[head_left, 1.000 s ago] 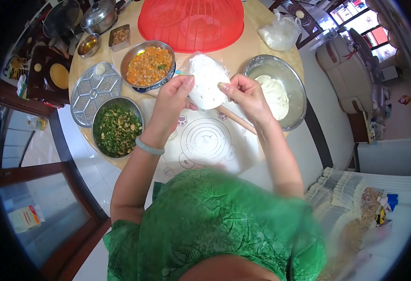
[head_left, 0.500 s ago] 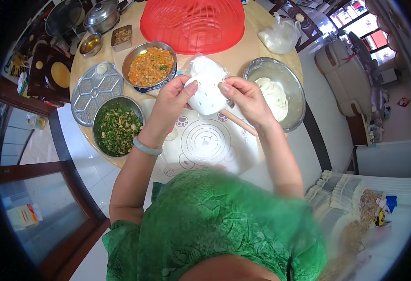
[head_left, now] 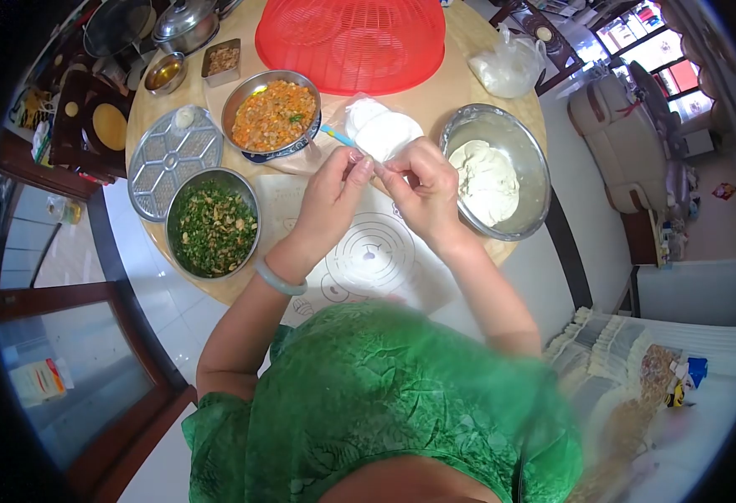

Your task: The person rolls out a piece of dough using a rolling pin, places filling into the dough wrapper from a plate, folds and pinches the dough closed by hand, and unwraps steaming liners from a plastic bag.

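The red mesh plastic dome [head_left: 351,46] is cut off by the top edge, the green patterned shirt [head_left: 368,377], partly blurred, hides some of the white printed mat [head_left: 371,256], and anything at the fingertips of the left hand [head_left: 332,191] and right hand [head_left: 425,186] is too small to tell.

Place: a home — living area
Table [head_left: 462,40]: round, twelve o'clock, bearing food bowls [head_left: 532,155]
Sofa [head_left: 606,142]: beige, padded, two o'clock
Window [head_left: 636,32]: beyond the sofa, two o'clock
Door [head_left: 91,348]: glazed, wood-framed, eight o'clock
Floor [head_left: 165,300]: pale tiles — dark border
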Demonstrator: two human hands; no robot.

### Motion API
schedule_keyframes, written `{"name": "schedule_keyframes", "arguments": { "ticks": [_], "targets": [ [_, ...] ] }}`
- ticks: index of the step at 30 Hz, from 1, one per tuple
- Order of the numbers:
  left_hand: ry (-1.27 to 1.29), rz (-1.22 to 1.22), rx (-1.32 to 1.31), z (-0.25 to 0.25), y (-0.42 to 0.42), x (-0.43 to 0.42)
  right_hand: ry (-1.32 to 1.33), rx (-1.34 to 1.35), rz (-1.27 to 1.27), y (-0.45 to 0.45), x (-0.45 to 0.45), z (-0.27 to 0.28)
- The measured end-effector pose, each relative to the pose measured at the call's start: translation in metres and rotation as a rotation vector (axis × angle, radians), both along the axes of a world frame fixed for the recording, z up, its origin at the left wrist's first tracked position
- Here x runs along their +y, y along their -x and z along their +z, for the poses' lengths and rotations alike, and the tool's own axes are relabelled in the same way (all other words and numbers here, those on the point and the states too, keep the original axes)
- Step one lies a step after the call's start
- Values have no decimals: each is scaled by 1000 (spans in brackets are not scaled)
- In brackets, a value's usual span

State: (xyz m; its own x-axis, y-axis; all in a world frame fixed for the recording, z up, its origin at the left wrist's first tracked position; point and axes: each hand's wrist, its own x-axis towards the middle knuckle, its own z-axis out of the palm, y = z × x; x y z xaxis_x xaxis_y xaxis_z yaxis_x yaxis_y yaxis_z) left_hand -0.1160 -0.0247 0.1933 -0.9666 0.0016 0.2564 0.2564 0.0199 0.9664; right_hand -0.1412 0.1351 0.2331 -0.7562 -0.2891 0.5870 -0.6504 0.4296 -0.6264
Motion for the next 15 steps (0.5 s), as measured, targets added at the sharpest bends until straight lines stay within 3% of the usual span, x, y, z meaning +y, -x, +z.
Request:
{"name": "schedule_keyframes", "arguments": {
  "ticks": [5, 10, 13, 15],
  "targets": [
    [43, -70, -195, 21, -3, -7, 95, -244, 138, -1, -3, -1],
    [122, -225, -293, 10, 5, -20, 123, -425, 202, -1, 4, -5],
    [-87, -225, -301, 0, 4, -13, 260, -592, 222, -1, 7, -19],
    [-97, -196, -243, -11, 2, -6, 381, -720, 237, 1, 8, -23]
  ]
}}
